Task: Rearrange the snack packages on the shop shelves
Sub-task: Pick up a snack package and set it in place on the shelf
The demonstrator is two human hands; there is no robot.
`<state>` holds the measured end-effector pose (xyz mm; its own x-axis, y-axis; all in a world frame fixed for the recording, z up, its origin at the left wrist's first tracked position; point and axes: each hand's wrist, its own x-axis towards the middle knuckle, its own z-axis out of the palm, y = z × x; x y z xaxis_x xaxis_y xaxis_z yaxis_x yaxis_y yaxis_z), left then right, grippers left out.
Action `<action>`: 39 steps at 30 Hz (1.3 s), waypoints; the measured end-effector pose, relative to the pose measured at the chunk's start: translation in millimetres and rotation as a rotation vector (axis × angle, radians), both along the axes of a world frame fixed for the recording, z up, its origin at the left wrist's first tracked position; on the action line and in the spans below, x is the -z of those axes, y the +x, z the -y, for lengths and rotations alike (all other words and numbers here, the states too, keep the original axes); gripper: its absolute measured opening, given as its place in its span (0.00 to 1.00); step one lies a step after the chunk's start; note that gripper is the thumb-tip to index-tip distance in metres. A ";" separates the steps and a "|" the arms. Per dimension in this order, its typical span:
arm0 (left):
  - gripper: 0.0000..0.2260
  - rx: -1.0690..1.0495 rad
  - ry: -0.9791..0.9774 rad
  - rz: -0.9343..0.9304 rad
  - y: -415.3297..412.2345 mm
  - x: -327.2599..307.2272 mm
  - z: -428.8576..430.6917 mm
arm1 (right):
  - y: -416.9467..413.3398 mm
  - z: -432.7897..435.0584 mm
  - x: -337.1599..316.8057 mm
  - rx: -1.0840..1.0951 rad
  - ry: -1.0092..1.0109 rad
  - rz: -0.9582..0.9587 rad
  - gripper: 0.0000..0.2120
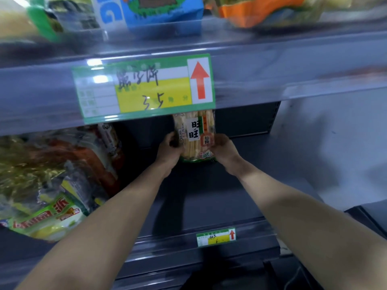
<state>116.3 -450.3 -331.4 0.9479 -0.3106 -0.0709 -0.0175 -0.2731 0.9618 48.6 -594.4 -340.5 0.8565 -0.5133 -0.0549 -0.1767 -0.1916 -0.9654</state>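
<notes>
Placement step in hand, by my reading: one packet being stood up deep on the middle shelf (209,208). Far left on that shelf lies a slumped heap of snack bags (52,174), crinkled foil and film with a green-and-yellow bag at the front edge, well apart from the packet with a dark gap between. Left grip (170,146), a bare hand, has its fingers curled round the packet's lower left edge. Cracker packet (198,135) sits between the two grips, upright and near the back panel. Its bottom seam is on or just above the shelf board; cannot tell which. Its top is hidden behind the large price label (144,88) on the shelf above. A small price label (216,237) on the front rail sits roughly in line with it. Right grip (223,148) grasps the lower right edge, fingers curled onto the front. Next move likely calls for seating the base flat, checking that the packet stands or leans back, then easing each grip off in turn; letting go too soon risks a forward tip. Packet looks: clear film over stacked rows of pale yellow crackers, white panel with bold black characters, orange badge lower right, green band along the bottom. Probably light and brittle inside, so hold it gently.
</notes>
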 end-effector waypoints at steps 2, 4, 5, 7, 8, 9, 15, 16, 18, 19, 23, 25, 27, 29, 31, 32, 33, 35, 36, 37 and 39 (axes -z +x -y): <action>0.32 0.038 0.043 -0.022 4.5 0.7 -1.7 | 2.8 3.6 -1.9 0.016 0.001 0.016 0.08; 0.35 0.069 0.064 -0.045 7.7 2.2 -3.5 | 7.0 6.4 -3.6 -0.011 0.010 -0.016 0.05; 0.35 0.081 0.069 -0.053 8.2 2.6 -4.3 | 9.2 6.5 -3.7 -0.038 0.008 -0.051 0.11; 0.36 0.099 0.080 -0.066 8.0 3.2 -5.0 | 11.1 4.2 -3.1 -0.062 0.000 -0.125 0.17; 0.36 0.104 0.085 -0.072 7.8 3.4 -4.9 | 11.1 2.5 -1.9 -0.062 -0.001 -0.143 0.18; 0.36 0.106 0.088 -0.077 7.5 3.3 -5.2 | 10.7 0.5 -1.1 -0.059 0.004 -0.148 0.18; 0.33 0.073 0.059 -0.050 8.2 -4.2 -2.5 | 16.3 -5.3 -4.2 0.013 -0.108 -0.201 0.18; 0.32 0.064 0.054 -0.040 8.6 -5.7 -1.5 | 17.8 -6.0 -6.1 0.020 -0.120 -0.221 0.18; 0.31 0.063 0.053 -0.034 9.5 -7.8 -0.1 | 22.4 -5.9 -9.0 0.015 -0.137 -0.257 0.19; 0.31 0.067 0.056 -0.039 9.8 -7.8 0.2 | 23.8 -5.7 -10.2 0.003 -0.147 -0.275 0.19; 0.35 0.053 0.088 -0.108 12.8 -1.5 0.6 | 23.1 -4.1 -7.1 -0.036 -0.196 -0.338 0.17; 0.36 0.047 0.106 -0.119 14.8 2.1 -0.4 | 19.9 -3.5 -2.4 -0.034 -0.191 -0.337 0.18; 0.36 0.044 0.119 -0.123 15.6 4.3 -2.3 | 16.7 -4.1 1.0 -0.026 -0.180 -0.333 0.18; 0.35 0.039 0.130 -0.123 14.9 4.9 -3.6 | 13.9 -5.4 2.1 -0.009 -0.174 -0.313 0.18; 0.34 0.032 0.134 -0.117 12.2 4.1 -4.0 | 9.2 -8.0 1.4 0.016 -0.183 -0.284 0.18; 0.33 0.025 0.129 -0.112 10.2 3.5 -3.8 | 5.9 -9.6 1.0 0.033 -0.193 -0.265 0.18; 0.32 0.015 0.123 -0.105 7.1 2.5 -3.8 | 1.7 -11.1 0.2 0.051 -0.210 -0.240 0.18; 0.28 -0.014 0.115 -0.089 -1.6 -0.3 -4.7 | -9.2 -15.3 -3.0 0.081 -0.247 -0.184 0.15; 0.26 -0.026 0.113 -0.082 -6.7 -2.2 -5.5 | -14.9 -17.7 -5.1 0.085 -0.260 -0.157 0.14; 0.25 -0.030 0.111 -0.078 -12.7 -4.0 -7.0 | -20.9 -20.8 -7.5 0.081 -0.271 -0.130 0.13; 0.21 -0.013 0.108 -0.066 -27.2 -9.0 -11.2 | -33.2 -28.6 -14.0 0.077 -0.277 -0.095 0.13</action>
